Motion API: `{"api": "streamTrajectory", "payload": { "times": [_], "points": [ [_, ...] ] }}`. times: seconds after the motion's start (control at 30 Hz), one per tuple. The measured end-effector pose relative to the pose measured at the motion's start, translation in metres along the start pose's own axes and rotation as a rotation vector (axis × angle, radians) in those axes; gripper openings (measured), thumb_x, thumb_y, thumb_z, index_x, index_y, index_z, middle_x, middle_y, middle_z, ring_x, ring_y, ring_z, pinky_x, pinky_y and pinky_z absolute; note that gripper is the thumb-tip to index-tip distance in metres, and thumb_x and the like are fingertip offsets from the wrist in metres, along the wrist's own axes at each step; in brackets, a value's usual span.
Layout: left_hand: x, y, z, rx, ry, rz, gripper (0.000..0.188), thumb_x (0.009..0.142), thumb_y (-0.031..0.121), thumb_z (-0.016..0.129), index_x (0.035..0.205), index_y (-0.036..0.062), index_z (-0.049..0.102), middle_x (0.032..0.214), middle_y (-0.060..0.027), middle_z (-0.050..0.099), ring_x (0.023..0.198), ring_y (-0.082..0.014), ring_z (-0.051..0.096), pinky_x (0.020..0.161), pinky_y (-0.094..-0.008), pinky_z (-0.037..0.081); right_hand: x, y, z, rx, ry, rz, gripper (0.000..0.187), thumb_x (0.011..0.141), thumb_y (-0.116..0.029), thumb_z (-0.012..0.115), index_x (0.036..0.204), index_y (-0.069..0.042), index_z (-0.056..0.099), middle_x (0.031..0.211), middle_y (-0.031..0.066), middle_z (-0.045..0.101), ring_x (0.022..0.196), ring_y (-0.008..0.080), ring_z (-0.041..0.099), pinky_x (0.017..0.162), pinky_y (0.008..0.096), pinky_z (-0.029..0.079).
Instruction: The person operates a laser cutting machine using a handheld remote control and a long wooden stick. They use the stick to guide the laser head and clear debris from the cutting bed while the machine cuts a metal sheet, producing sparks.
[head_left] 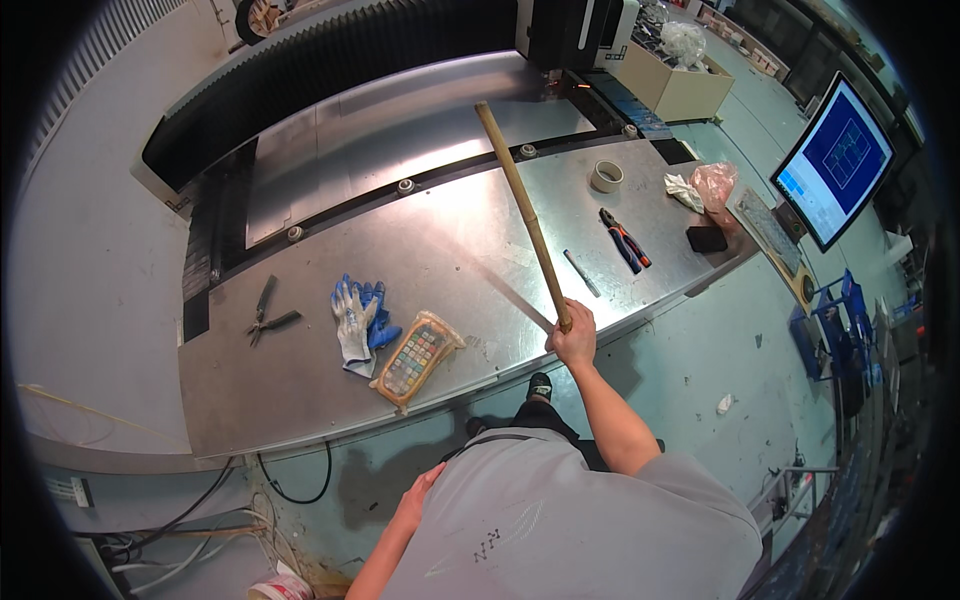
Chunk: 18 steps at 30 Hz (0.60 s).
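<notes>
My right hand point(573, 342) is closed round the near end of a long bamboo stick point(527, 212). The stick slants up and away over the metal table point(440, 240), its far end above the shiny sheet metal point(370, 150) in the machine. My left hand point(418, 497) rests against my side at the waist, fingers stretched out and partly hidden by the shirt. Right of the stick lie a marker pen point(581, 273) and pliers point(625, 242). To its left are work gloves point(360, 322) and a plastic-wrapped remote control with coloured buttons point(417, 360).
Black-handled pliers point(267, 315) lie at the table's left. A tape roll point(606, 177), a black block point(707, 239) and crumpled plastic point(714, 184) sit toward the right. A monitor point(835, 160) and keyboard point(768, 230) stand beyond the right edge. A black cable point(300, 498) loops below the table.
</notes>
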<state>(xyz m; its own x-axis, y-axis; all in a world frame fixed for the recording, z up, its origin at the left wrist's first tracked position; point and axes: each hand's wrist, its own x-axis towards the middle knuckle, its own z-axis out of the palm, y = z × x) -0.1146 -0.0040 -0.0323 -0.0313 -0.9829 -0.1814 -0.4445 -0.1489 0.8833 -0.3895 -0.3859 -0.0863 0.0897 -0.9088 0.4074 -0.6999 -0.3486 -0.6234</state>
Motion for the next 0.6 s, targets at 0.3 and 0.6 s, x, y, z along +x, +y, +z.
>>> {"api": "streamTrajectory", "payload": {
  "times": [0.3, 0.6],
  "points": [
    [-0.002, -0.008, 0.001, 0.030, -0.053, -0.055, 0.062, 0.098, 0.035, 0.055, 0.155, 0.0148, 0.039, 0.148, -0.0179, 0.053, 0.136, -0.0335, 0.052, 0.111, -0.0412, 0.043, -0.001, 0.003, 0.002, 0.008, 0.010, -0.024, 0.044, 0.068, -0.004, 0.065, 0.112, -0.004, 0.071, 0.124, 0.0132, 0.068, 0.118, 0.0377, 0.059, 0.105, 0.0464, 0.047],
    [-0.003, -0.011, 0.001, 0.041, -0.074, -0.082, 0.069, 0.092, 0.030, 0.062, 0.155, 0.0176, 0.036, 0.150, -0.0150, 0.051, 0.136, -0.0352, 0.052, 0.111, -0.0430, 0.045, -0.001, 0.002, 0.002, 0.002, 0.006, -0.003, 0.043, 0.069, -0.004, 0.065, 0.111, -0.004, 0.071, 0.124, 0.0130, 0.068, 0.118, 0.0374, 0.059, 0.105, 0.0463, 0.047]
  ]
}}
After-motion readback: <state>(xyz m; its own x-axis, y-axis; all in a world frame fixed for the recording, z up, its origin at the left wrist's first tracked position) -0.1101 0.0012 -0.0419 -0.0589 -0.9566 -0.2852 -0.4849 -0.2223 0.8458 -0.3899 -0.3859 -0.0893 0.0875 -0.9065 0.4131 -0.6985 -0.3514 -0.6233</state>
